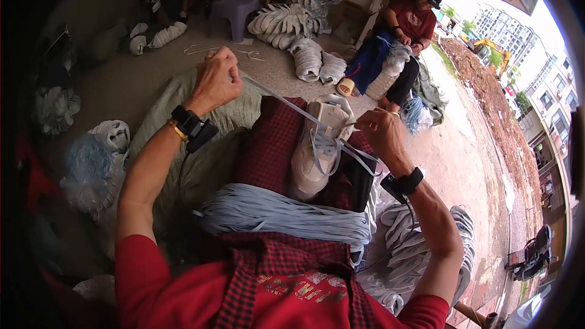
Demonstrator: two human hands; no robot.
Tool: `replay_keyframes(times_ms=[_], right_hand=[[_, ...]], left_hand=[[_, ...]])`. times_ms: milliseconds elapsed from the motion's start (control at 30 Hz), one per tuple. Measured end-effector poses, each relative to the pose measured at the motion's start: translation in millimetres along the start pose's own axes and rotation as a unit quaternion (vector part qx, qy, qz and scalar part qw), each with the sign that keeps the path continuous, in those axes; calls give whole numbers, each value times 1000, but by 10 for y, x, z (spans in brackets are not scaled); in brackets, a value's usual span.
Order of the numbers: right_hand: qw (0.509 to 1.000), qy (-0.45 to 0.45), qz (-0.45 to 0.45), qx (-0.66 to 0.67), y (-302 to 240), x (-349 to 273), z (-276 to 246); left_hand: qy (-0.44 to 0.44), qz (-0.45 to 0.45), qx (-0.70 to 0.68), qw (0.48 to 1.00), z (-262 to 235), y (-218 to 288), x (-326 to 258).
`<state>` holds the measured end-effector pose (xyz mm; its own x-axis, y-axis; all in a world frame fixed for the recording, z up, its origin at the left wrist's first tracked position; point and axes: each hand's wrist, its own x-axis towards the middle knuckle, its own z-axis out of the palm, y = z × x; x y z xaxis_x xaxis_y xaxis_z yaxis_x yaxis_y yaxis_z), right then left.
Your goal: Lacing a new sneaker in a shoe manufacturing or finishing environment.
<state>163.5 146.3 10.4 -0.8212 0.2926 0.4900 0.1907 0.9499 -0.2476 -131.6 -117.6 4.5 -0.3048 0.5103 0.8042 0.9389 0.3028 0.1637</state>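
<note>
Sack, grey-green and bulky, slumped around 9 to 10 o'clock from the centre of the work. Next in size, dark red checked cloth, beneath the shoe and showing on both sides of it. Toward 6 o'clock, bundle of pale blue laces, lying crosswise on a 9-to-3 line, just beside the toe (touching or not, impossible to tell from above).

Then the pale shoe, resting between and slightly below the hands. Long axis close to 12-to-6, leaning a little toward 1 and 7; toe toward the body, heel outward. Lacing side up, within the span of the hands rather than under either.

Smaller again, left hand: out at 10 o'clock from the shoe, well apart from it, fingers curled in, pinching a lace at thumb and fingertips. Right hand: at 2 to 3 o'clock, clearly the nearer one, close by the lacing; thumb and fingertips drawn together, apparently nipping lace too, exact spot too small to read. Shoe at 4 o'clock from the left hand, 8 to 9 from the right.

Smallest, the lace itself: flat, blue-grey, running straight from 10 toward 4, seemingly taut; slack loops drooping at 3 to 4 o'clock.
</note>
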Motion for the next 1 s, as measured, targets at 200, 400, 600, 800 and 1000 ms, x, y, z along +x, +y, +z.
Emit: replay_keyframes(times_ms=[200, 400, 600, 800, 1000], right_hand=[[972, 135, 185, -54, 1374, -364, -792], [988, -36, 147, -7, 868, -364, -478], [994, -72, -26, 73, -24, -230, -188], [978, -108, -113, 138, -133, -204, 101], [980, -57, -134, 136, -328, -114, 183]], left_hand=[[19, -206, 184, 961, -932, -1951, -384], [-47, -135, 100, 985, -620, -1477, -283], [-133, -48, -104, 984, 116, 3, -253], [-179, 31, -188, 965, 486, 844, -306], [-207, 27, -117, 971, 639, 1025, -283]])
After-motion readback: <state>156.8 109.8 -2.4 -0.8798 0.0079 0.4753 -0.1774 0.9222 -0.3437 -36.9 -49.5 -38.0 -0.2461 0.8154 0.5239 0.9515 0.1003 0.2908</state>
